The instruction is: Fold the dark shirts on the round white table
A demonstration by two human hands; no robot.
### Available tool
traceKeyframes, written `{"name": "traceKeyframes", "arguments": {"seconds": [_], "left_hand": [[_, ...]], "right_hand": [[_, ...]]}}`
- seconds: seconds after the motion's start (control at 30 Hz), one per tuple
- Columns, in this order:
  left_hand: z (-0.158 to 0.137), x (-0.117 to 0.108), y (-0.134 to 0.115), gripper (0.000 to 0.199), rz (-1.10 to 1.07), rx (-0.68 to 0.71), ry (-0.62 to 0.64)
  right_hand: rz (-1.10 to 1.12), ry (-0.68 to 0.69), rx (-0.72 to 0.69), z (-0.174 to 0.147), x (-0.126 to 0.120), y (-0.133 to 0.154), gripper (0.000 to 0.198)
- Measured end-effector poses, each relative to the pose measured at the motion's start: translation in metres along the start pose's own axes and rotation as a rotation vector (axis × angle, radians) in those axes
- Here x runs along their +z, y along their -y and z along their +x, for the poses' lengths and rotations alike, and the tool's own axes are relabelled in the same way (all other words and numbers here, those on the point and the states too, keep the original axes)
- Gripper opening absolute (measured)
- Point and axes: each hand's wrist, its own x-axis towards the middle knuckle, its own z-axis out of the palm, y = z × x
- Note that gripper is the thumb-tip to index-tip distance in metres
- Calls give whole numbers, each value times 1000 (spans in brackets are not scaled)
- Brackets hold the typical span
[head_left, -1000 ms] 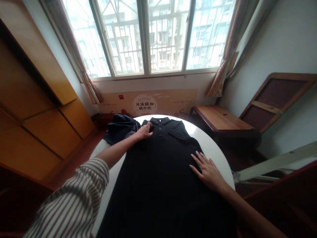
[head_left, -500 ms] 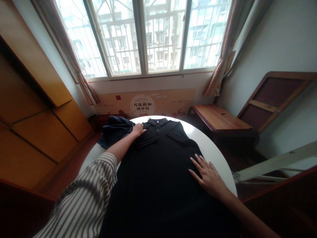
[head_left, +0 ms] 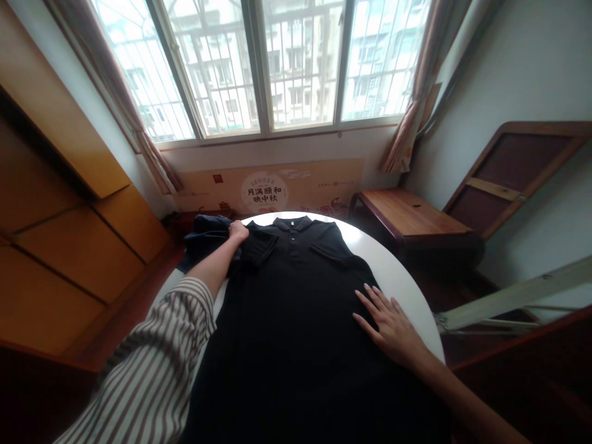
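Observation:
A black short-sleeved polo shirt (head_left: 291,320) lies spread front up on the round white table (head_left: 411,299), its collar at the far edge. At its far left, beside the near sleeve, my left hand (head_left: 238,231) is closed on dark cloth. Whether that cloth belongs to the shirt's sleeve or to the bunched navy garment (head_left: 206,237) against the fingers, I cannot tell. My right hand (head_left: 386,324) rests flat on the shirt's right side, fingers spread and holding nothing.
Beyond the table a printed cardboard panel (head_left: 314,179) stands under the window. A low wooden table (head_left: 411,213) and a leaning framed board (head_left: 522,169) are at the right. Wooden cabinets (head_left: 78,246) line the left side.
My left hand has moved left, and the shirt's left sleeve and the navy garment have shifted left too. The right hand stays in place on the shirt.

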Motion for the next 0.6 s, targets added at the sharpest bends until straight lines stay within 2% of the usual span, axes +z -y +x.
{"name": "traceKeyframes", "arguments": {"seconds": [0.13, 0.23, 0.33, 0.4, 0.5, 0.6], "left_hand": [[-11, 13, 0, 32, 4, 14, 61], [-11, 20, -2, 28, -30, 18, 99], [-3, 23, -5, 35, -70, -28, 62], [3, 27, -8, 41, -86, -58, 36], [13, 34, -14, 37, -98, -72, 37], [22, 42, -18, 27, -115, -66, 8]], "right_hand": [[30, -20, -17, 3, -9, -4, 68], [197, -77, -10, 32, -31, -13, 53], [391, -111, 114, 90, -54, -26, 39], [410, -120, 192, 138, -62, -33, 29], [418, -131, 250, 205, -56, -41, 23], [447, -106, 327, 254, -36, -45, 28]]}}
